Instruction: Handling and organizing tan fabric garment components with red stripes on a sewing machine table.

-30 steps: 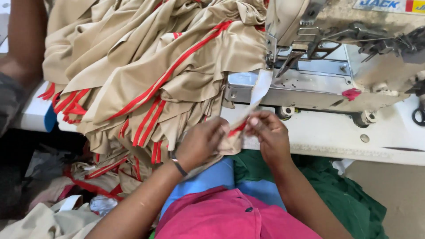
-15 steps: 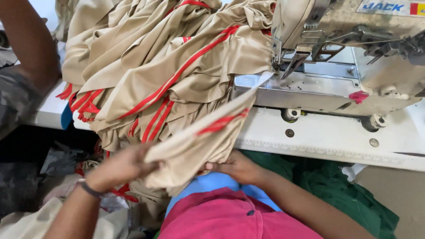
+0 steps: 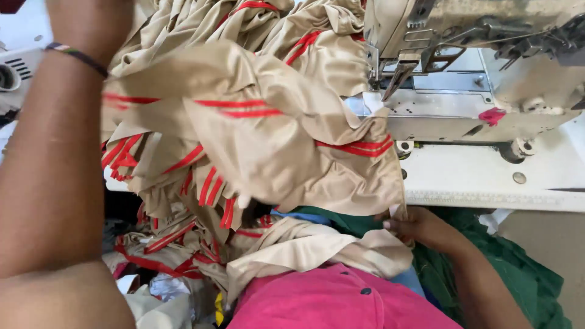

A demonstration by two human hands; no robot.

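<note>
On the left, the left hand (image 3: pixel 91 24) is now raised high at the far left edge of the view, a banded bracelet (image 3: pixel 76 56) on its wrist; a second ago it was low, near the lap, pinching the cloth beside the other hand. Its fingers run out of the top of the frame, so I cannot tell whether they are clamped on the cloth.

In the middle, the tan piece with red stripes (image 3: pixel 262 140) has been swept up and spread wide, hanging between the two hands in front of the heap of like pieces (image 3: pixel 304 36). That suggests the sewn piece is being lifted away toward the pile on the left.

To the right, the right hand (image 3: pixel 420 226) stays low by the near edge of the white machine table (image 3: pixel 487 176), fingers closed on the piece's lower corner. Beyond it stands the sewing machine (image 3: pixel 463 73), its needle area bare of cloth.
</note>
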